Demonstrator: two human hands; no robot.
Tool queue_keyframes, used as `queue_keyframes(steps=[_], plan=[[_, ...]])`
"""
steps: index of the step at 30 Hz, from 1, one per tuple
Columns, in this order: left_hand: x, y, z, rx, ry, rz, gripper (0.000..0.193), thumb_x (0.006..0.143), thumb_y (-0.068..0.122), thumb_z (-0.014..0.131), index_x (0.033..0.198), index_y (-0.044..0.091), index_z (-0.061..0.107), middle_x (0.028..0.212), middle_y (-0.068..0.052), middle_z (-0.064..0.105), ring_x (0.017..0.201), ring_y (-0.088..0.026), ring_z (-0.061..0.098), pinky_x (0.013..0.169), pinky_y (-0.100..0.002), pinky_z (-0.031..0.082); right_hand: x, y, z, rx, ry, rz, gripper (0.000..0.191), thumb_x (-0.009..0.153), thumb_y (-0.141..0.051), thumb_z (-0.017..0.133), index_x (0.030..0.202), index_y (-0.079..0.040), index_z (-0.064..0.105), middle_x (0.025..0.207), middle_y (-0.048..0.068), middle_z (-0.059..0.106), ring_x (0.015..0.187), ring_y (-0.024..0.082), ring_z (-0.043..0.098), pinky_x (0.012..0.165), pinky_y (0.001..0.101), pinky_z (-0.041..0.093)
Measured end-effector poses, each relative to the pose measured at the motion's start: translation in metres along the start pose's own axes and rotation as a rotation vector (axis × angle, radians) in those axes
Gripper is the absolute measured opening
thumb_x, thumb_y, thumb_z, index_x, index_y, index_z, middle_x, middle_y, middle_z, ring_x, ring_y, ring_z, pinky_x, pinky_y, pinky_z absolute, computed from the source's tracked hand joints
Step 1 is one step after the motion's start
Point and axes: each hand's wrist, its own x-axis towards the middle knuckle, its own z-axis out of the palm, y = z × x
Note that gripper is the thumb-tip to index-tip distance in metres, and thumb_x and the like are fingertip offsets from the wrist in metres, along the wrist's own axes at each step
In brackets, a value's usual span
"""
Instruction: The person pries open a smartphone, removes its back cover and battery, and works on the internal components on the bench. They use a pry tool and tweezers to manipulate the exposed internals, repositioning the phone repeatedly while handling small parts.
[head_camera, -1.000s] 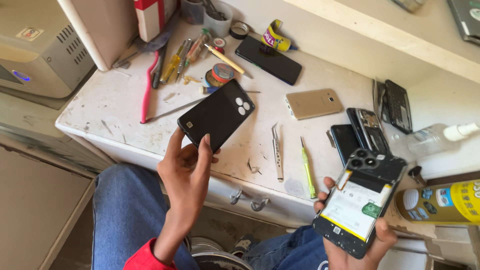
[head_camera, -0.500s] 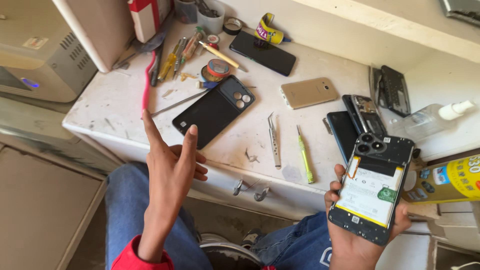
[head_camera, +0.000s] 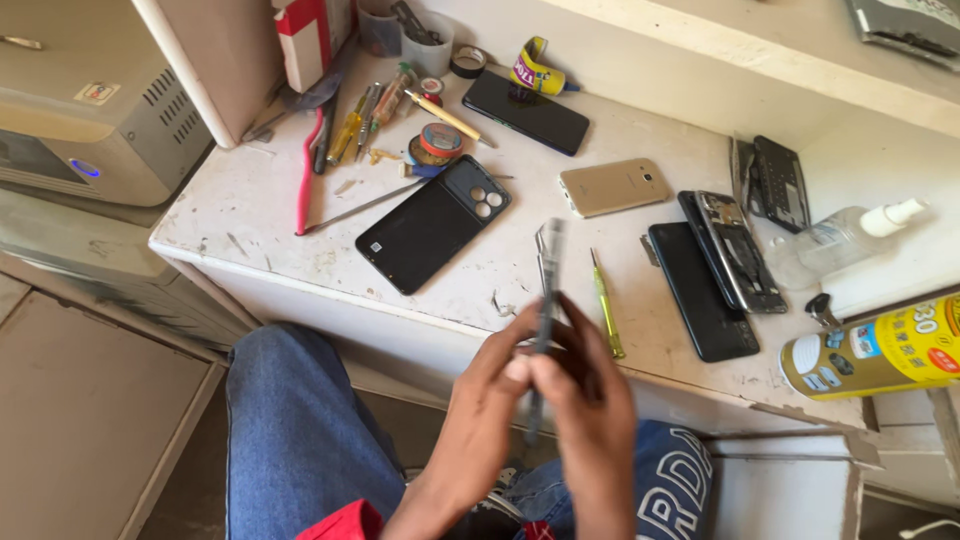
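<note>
Far left, the grey machine box (head_camera: 90, 120) sat idle, and the pink tool (head_camera: 304, 190) lay on the white bench (head_camera: 250, 215). The black back cover (head_camera: 432, 228) rested flat, camera holes up, well apart from the hands.

Centre frame: the left hand (head_camera: 488, 395) had its fingers curled shut on the lower part of a slim dark slab (head_camera: 545, 320), held upright, edge-on to the camera and blurred. The right hand (head_camera: 592, 405) pinched it from the other side, fingers closed too. It hung at the bench edge, above the lap. To my eye, gripping by the edges and working over the bench would be safer.

To the right lay the green screwdriver (head_camera: 606, 305), then the yellow can (head_camera: 880, 348).
</note>
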Motion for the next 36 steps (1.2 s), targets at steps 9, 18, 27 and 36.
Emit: queue_keyframes(steps=[9, 18, 27, 36], plan=[[-0.015, -0.003, -0.043, -0.480, 0.121, -0.461, 0.069, 0.084, 0.029, 0.061, 0.147, 0.006, 0.048, 0.130, -0.016, 0.066, 0.121, -0.027, 0.063, 0.101, -0.040, 0.049, -0.001, -0.016, 0.034, -0.181, -0.279, -0.044, 0.061, 0.088, -0.010, 0.073, 0.144, 0.000, 0.051, 0.101, 0.012, 0.078, 0.086, 0.016, 0.077, 0.071, 0.0282, 0.063], [0.037, 0.054, -0.056, -0.424, -0.022, -0.310, 0.057, 0.087, 0.016, 0.063, 0.139, -0.004, 0.055, 0.122, -0.021, 0.071, 0.088, -0.029, 0.073, 0.072, -0.040, 0.064, 0.067, -0.015, -0.005, -0.695, 0.111, -0.327, 0.019, 0.091, -0.019, 0.074, 0.102, -0.005, 0.069, 0.081, 0.011, 0.074, 0.062, 0.016, 0.071, 0.052, 0.0313, 0.053], [0.120, 0.040, -0.052, -0.322, -0.015, -0.164, 0.050, 0.093, 0.013, 0.058, 0.139, -0.003, 0.050, 0.126, -0.018, 0.065, 0.095, -0.028, 0.074, 0.070, -0.039, 0.063, 0.081, 0.022, 0.016, -0.949, 0.218, -0.472, 0.022, 0.082, -0.015, 0.079, 0.087, -0.006, 0.060, 0.083, 0.009, 0.061, 0.068, 0.028, 0.064, 0.057, 0.0413, 0.049], [0.133, 0.020, -0.053, -0.390, 0.055, -0.199, 0.053, 0.092, 0.011, 0.057, 0.141, -0.003, 0.046, 0.116, -0.019, 0.063, 0.089, -0.028, 0.073, 0.067, -0.041, 0.064, 0.097, 0.010, 0.015, -0.768, 0.245, -0.393, 0.022, 0.085, -0.017, 0.079, 0.093, -0.004, 0.063, 0.081, 0.009, 0.061, 0.061, 0.025, 0.063, 0.053, 0.0390, 0.048]])
